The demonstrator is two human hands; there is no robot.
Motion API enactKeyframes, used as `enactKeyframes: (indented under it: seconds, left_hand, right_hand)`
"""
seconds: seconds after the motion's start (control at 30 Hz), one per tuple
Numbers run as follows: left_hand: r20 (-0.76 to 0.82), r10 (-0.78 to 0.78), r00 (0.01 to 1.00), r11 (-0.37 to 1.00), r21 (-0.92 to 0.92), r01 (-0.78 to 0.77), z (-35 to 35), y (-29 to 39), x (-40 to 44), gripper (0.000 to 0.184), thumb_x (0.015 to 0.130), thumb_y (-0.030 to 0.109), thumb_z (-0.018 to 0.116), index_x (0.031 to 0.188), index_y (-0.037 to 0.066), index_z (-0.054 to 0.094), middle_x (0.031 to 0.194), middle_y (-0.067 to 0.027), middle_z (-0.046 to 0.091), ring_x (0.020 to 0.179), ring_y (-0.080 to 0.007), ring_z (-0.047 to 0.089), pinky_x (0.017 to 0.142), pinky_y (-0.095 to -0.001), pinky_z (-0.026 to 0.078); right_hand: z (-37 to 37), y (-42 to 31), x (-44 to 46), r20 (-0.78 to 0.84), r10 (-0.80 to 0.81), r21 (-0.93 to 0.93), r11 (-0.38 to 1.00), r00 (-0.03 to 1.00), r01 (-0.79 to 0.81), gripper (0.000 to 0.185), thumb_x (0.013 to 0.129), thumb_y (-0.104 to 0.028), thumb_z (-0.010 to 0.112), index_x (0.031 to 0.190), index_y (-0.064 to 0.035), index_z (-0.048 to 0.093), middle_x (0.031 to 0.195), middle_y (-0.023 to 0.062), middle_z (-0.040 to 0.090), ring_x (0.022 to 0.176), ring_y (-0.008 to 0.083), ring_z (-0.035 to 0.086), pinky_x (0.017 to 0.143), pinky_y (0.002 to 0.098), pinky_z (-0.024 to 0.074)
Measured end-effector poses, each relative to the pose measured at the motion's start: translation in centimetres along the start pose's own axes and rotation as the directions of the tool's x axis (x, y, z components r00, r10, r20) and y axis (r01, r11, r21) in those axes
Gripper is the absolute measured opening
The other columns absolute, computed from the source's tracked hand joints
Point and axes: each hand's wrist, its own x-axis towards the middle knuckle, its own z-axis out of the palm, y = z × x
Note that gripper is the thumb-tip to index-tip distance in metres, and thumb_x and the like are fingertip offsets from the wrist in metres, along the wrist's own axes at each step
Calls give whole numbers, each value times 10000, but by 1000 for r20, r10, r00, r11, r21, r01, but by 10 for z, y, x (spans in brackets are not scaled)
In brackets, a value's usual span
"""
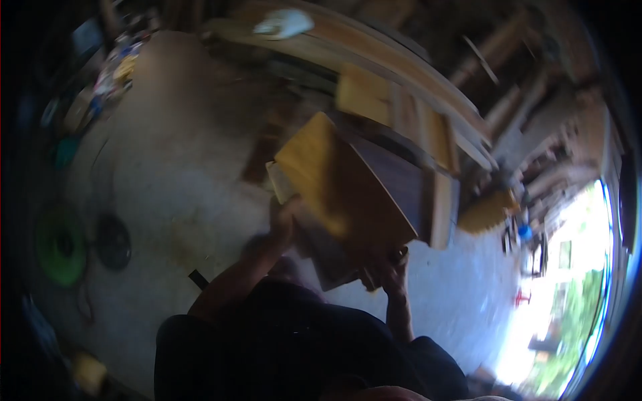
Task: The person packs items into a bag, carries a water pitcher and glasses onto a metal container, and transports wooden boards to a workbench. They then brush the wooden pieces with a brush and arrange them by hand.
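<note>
A box-shaped wooden piece [364,194] is held up in front of my body, tilted, with its broad brown face turned upward. Light falls yellow on its upper left part. My left hand [286,217] grips its left side near a pale edge, the fingers partly smeared by motion. At the lower right corner my right hand [390,269] is closed on the same piece, in shadow. The underside is hidden. Just beyond the piece, a dark flat board [391,177] and a pale wooden block [441,210] show.
Long timber planks [374,43] lie across the back, with a white item [284,24] on them. A green round object [61,244] and a dark round one [112,242] are on the concrete floor [177,160] at left. Stacked wood and a bright opening [568,294] are at right.
</note>
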Motion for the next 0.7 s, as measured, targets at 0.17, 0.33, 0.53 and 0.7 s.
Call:
enactKeyframes:
  seconds: [0.17, 0.33, 0.53, 0.7]
  left_hand:
    - [-196, 281, 939, 886, -322, -332, -81, 90, -98, 324, 867, 147, 550, 1149, 10, 469, 1088, -110, 555, 1034, -214, 535, 901, -348, 410]
    - [-446, 519, 729, 724, -223, -652, -175, 118, -182, 492, 898, 168, 520, 1310, 8, 304, 1290, -120, 432, 1205, -217, 409, 1003, -360, 317]
    - [-676, 634, 376, 508, -2, -862, -67, 112, -248, 512, 919, 233, 503, 1327, 2, 299, 1309, -120, 420, 1219, -210, 390, 1027, -350, 279]
    - [-757, 639, 140, 380, 152, -912, -10, 116, -286, 503, 928, 336, 476, 1288, -2, 376, 1282, -111, 449, 1191, -201, 403, 1015, -349, 286]
  right_hand:
    - [101, -18, -36, 288, 62, 138, 985, 955, -106, 94, 817, -52, 630, 897, -6, 609, 668, -5, 581, 543, 56, 518, 453, 211, 392]
    - [181, -30, -77, 548, 79, 65, 989, 833, -136, 274, 797, -41, 633, 1054, 5, 548, 880, 39, 604, 727, 98, 558, 614, 236, 450]
    - [133, -125, -43, 689, -165, 243, 970, 705, -11, 394, 751, -131, 687, 1088, 5, 534, 935, 60, 595, 841, 135, 554, 725, 282, 451]
    - [116, -173, -18, 803, -139, 292, 939, 580, -179, 356, 752, -103, 684, 1058, 19, 549, 946, 52, 583, 850, 138, 553, 755, 285, 447]
